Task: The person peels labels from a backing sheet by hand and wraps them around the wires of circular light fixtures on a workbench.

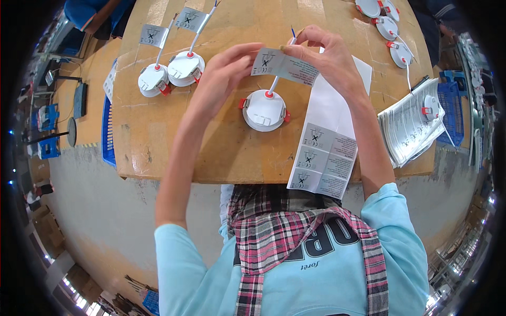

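Observation:
A grey printed label (268,61) is stretched across the upright white cable (274,86) of a round white downlight (264,111), which lies on the table with its back upward and red-tipped clips at its sides. My left hand (224,76) has its fingertips at the label's left end, the fingers fairly straight and partly behind it. With thumb and fingers my right hand (329,58) pinches the label near the cable, whose bare wire ends stick up above. Under my right forearm lies a white label sheet (329,113), several labels still on its near end, overhanging the table edge.
Two downlights (185,68) with flag-like labels on their cables stand at the left. Several more downlights (387,27) lie at the far right. A paper stack (411,124) carries another downlight (430,108). Blue baskets (108,129) flank the brown table (211,150). Another person (92,16) is at the far left.

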`<state>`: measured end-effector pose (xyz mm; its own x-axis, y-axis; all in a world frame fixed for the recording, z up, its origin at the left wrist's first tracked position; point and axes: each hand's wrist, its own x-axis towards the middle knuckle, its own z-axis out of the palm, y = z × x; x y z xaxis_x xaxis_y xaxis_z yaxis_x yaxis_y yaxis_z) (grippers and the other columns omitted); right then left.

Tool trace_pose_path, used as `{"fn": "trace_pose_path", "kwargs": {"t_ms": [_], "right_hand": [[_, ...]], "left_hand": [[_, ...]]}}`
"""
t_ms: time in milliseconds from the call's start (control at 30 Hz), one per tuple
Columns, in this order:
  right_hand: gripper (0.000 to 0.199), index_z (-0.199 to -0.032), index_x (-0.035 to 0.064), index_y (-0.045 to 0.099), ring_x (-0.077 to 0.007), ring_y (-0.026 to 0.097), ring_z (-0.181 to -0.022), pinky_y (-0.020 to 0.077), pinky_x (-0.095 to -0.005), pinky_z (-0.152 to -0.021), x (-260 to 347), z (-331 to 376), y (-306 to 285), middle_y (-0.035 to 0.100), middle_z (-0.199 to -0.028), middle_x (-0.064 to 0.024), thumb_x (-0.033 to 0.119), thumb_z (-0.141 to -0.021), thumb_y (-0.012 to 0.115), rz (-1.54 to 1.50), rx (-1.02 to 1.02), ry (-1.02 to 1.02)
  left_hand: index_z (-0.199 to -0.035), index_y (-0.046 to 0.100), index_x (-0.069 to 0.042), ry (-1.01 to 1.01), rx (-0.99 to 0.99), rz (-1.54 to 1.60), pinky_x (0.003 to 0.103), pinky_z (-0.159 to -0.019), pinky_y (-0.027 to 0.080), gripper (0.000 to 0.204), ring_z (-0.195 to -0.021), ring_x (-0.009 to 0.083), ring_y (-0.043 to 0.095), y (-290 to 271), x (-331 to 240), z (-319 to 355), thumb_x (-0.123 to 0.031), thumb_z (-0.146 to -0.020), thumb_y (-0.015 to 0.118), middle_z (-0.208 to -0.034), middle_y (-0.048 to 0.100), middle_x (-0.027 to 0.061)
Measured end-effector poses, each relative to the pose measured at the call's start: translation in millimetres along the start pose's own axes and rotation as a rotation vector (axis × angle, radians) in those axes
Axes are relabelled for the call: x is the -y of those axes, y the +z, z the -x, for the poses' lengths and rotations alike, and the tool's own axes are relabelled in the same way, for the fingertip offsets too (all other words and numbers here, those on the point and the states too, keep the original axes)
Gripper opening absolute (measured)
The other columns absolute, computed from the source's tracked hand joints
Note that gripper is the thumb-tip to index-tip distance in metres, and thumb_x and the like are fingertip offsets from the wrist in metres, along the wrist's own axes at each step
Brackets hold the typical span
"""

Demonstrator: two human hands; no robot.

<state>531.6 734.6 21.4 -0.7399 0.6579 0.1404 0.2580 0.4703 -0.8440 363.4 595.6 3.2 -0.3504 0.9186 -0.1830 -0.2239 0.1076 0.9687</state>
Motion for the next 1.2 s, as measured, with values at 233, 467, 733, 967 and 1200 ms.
{"fn": "trace_pose_path", "kwargs": {"t_ms": [233, 467, 733, 967, 1200], "right_hand": [[0.032, -0.08, 0.001, 0.066, -0.0193, 0.053, -0.088, 0.0432, -0.0325, -0.077, 5, 3, -9, 0.058, -0.086, -0.0052, 0.032, -0.076, 0.073, -0.081, 0.064, -0.002], [0.025, -0.079, 0.0021, 0.064, -0.014, 0.056, -0.088, 0.0329, -0.0344, -0.097, 3, 1, -8, 0.057, -0.085, 0.0003, 0.026, -0.079, 0.071, -0.072, 0.079, -0.092], [0.029, -0.081, 0.0035, 0.064, -0.0164, 0.054, -0.094, 0.031, -0.0351, -0.098, 4, 5, -7, 0.057, -0.087, -0.0003, 0.03, -0.075, 0.074, -0.036, 0.075, -0.136], [0.034, -0.077, 0.0044, 0.066, -0.0193, 0.051, -0.093, 0.0409, -0.0322, -0.085, 8, 5, -7, 0.06, -0.091, -0.0027, 0.036, -0.07, 0.076, -0.025, 0.097, -0.067], [0.026, -0.079, 0.004, 0.065, -0.0168, 0.056, -0.085, 0.043, -0.0313, -0.081, 7, 5, 3, 0.062, -0.082, -0.0028, 0.028, -0.073, 0.075, -0.166, 0.062, -0.015]], "left_hand": [[-0.131, 0.046, -0.005, -0.438, 0.377, 0.019, 0.031, -0.091, 0.051, 0.041, -0.105, 0.0178, 0.058, 27, 3, -48, -0.016, -0.092, 0.051, -0.119, 0.057, 0.0101], [-0.12, 0.048, 0.006, -0.382, 1.04, 0.579, 0.036, -0.093, 0.051, 0.039, -0.107, 0.0308, 0.059, 32, 27, -70, -0.022, -0.093, 0.05, -0.109, 0.059, 0.0211], [-0.108, 0.056, 0.001, -0.261, 0.676, 0.195, 0.032, -0.09, 0.052, 0.033, -0.096, 0.0207, 0.064, 8, 8, -59, -0.025, -0.089, 0.06, -0.097, 0.063, 0.012], [-0.102, 0.064, -0.006, -0.155, 0.294, 0.021, 0.021, -0.068, 0.051, 0.027, -0.077, 0.0078, 0.062, -3, 0, -40, -0.028, -0.086, 0.066, -0.088, 0.065, 0.0012], [-0.098, 0.067, -0.005, -0.037, 0.142, -0.059, 0.022, -0.072, 0.05, 0.023, -0.08, 0.0075, 0.061, -6, -5, -30, -0.024, -0.085, 0.067, -0.088, 0.066, 0.0023]]}}
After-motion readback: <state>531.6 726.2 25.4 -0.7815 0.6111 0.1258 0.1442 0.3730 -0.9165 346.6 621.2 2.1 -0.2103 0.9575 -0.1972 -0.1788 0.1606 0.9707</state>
